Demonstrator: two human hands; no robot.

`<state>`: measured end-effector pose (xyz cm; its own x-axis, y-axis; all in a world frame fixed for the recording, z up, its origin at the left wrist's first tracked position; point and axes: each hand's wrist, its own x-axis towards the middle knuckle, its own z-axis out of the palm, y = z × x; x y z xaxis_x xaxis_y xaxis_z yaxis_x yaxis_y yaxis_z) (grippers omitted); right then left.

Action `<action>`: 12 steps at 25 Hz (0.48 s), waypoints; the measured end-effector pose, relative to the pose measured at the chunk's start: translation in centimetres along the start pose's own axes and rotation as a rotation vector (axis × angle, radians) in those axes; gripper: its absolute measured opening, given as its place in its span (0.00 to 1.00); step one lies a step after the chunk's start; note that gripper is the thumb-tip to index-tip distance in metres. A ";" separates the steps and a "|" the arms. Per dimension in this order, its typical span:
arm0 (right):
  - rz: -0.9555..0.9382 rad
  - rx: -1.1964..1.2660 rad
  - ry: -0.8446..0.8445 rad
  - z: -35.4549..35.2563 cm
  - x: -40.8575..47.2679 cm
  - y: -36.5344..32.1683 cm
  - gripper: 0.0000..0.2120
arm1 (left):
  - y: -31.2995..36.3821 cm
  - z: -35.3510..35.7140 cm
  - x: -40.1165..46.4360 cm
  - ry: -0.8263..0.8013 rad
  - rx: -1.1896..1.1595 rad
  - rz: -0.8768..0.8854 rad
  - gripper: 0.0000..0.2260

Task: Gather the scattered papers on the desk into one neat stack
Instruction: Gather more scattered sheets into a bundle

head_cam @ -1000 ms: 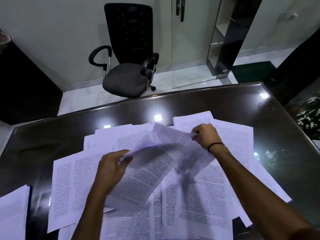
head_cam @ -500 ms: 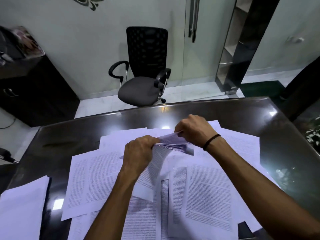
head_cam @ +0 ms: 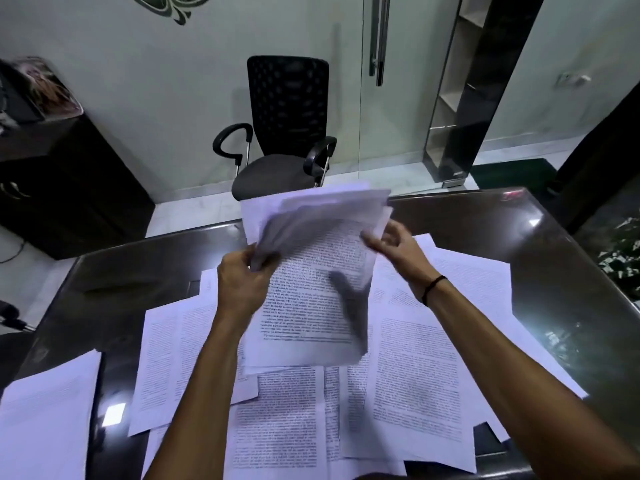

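While the left hand point(head_cam: 242, 282) grips the left edge of a raised bundle of white printed paper sheets point(head_cam: 311, 271), its fingers and thumb curled round that edge, the bundle stands tilted above the dark glossy surface point(head_cam: 485, 230). The upper sheets of the bundle fan apart and are blurred. The right hand point(head_cam: 391, 242) sits at the bundle's right edge with fingers spread and straight; whether it touches the paper cannot be told. A thin black band point(head_cam: 434, 289) circles the right wrist. Beneath both forearms, loose white printed pages point(head_cam: 415, 368) lie overlapped across the surface. 1 separate white sheet point(head_cam: 45, 417) lies at the near left edge. A black mesh-backed office chair point(head_cam: 287, 133) stands beyond the surface's far edge.
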<state>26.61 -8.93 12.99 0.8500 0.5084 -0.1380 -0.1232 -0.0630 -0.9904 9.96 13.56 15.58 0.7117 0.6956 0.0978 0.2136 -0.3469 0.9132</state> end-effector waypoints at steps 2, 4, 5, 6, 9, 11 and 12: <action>0.085 0.006 -0.111 0.9 -0.7 2.7 0.26 | -0.3 0.0 -0.2 -0.031 -0.111 -0.126 0.11; 0.092 0.040 -0.111 1.4 -1.7 4.0 0.18 | -0.8 0.0 -0.7 -0.117 -0.196 -0.200 0.15; 0.091 0.061 -0.102 1.5 -2.2 4.4 0.17 | -1.2 0.0 -0.9 -0.159 -0.230 -0.247 0.18; 0.089 0.070 -0.089 1.5 -2.6 4.6 0.16 | -1.8 -0.2 -1.0 -0.184 -0.238 -0.310 0.22; 0.114 0.119 -0.079 1.5 -4.4 5.7 0.14 | -4.4 -0.1 -1.6 -0.255 -0.212 -0.468 0.32; 0.142 0.127 -0.076 1.5 -5.7 6.9 0.15 | -6.6 0.7 -2.7 -0.371 -0.300 -0.521 0.36; 0.173 0.105 -0.077 1.5 -6.3 7.7 0.15 | -7.9 1.3 -3.4 -0.414 -0.342 -0.539 0.36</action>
<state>19.55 -11.33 6.20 0.7707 0.5619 -0.3006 -0.3195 -0.0673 -0.9452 6.77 13.10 7.55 0.7752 0.3973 -0.4911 0.4315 0.2347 0.8711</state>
